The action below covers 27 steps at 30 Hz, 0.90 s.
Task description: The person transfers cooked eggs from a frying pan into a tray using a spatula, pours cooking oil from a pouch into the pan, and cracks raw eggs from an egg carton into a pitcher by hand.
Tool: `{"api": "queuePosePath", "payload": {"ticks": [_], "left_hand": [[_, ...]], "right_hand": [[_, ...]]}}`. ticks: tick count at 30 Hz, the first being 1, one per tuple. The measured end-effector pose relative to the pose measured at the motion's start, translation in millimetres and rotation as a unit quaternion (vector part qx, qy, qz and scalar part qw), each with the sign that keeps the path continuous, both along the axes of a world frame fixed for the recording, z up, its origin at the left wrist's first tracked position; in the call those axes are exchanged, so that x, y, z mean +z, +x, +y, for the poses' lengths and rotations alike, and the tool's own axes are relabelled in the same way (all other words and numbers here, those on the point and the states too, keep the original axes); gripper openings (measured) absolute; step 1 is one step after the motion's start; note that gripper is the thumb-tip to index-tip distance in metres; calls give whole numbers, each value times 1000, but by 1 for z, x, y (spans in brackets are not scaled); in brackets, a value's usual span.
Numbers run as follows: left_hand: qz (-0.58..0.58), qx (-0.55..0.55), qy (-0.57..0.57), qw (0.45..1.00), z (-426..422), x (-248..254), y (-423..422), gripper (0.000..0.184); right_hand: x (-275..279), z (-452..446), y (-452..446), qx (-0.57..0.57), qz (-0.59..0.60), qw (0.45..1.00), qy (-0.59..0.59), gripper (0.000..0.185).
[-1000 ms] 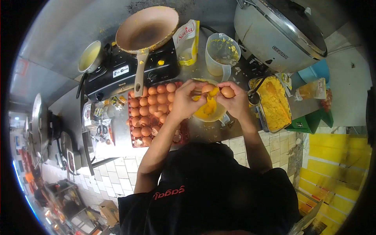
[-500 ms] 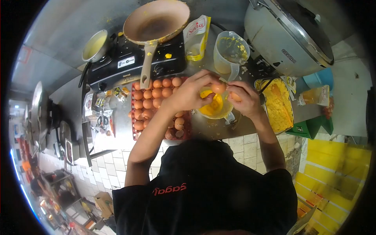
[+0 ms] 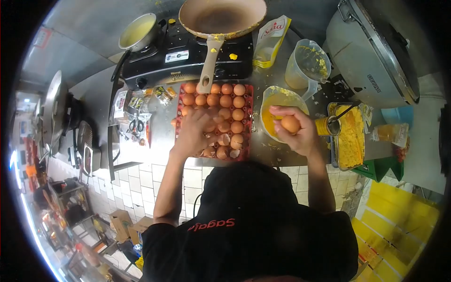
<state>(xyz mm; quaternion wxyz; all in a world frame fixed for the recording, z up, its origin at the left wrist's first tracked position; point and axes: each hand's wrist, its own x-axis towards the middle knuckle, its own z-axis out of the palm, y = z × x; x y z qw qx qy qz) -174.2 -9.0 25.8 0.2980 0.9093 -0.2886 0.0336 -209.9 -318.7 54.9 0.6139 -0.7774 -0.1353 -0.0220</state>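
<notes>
My right hand (image 3: 302, 131) is closed around a whole brown egg (image 3: 290, 123). It hovers over the near right side of a clear plastic jug (image 3: 284, 96) with yellow beaten or broken egg inside. My left hand (image 3: 191, 132) is above the left part of a red egg tray (image 3: 249, 108), its fingers spread and blurred by motion. I see nothing held in it, though its fingertips partly cover the eggs below. Brown eggs (image 3: 226, 101) fill the far rows of the tray. Broken eggshells (image 3: 235, 153) lie in its near rows.
Behind the tray is a black gas stove (image 3: 188, 66) bearing a frying pan (image 3: 223, 19) and a small pot (image 3: 138, 33). Another measuring jug (image 3: 307, 66) stands by a large cooker (image 3: 371, 61). At right is a tray of yellow food (image 3: 351, 141). Scissors (image 3: 136, 126) lie on packets at left.
My hands have parted. My left hand has moved from above the jug to the egg tray; the egg it held there is out of sight. My right hand still holds its egg.
</notes>
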Motion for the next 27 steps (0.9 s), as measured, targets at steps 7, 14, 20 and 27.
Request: {"api": "queuePosePath", "payload": {"ticks": [7, 14, 20, 27], "left_hand": [[-35, 134, 193, 971, -42, -65, -9, 44], [-17, 155, 252, 955, -52, -67, -21, 32], [39, 124, 253, 959, -52, -69, -19, 26], [107, 139, 86, 981, -32, -94, -12, 30]], "right_hand": [[-3, -20, -12, -69, 48, 994, -68, 24], [-2, -31, -35, -121, 47, 988, -83, 21], [-4, -41, -41, -132, 41, 986, -91, 20], [-14, -52, -46, -148, 45, 988, 10, 24]]}}
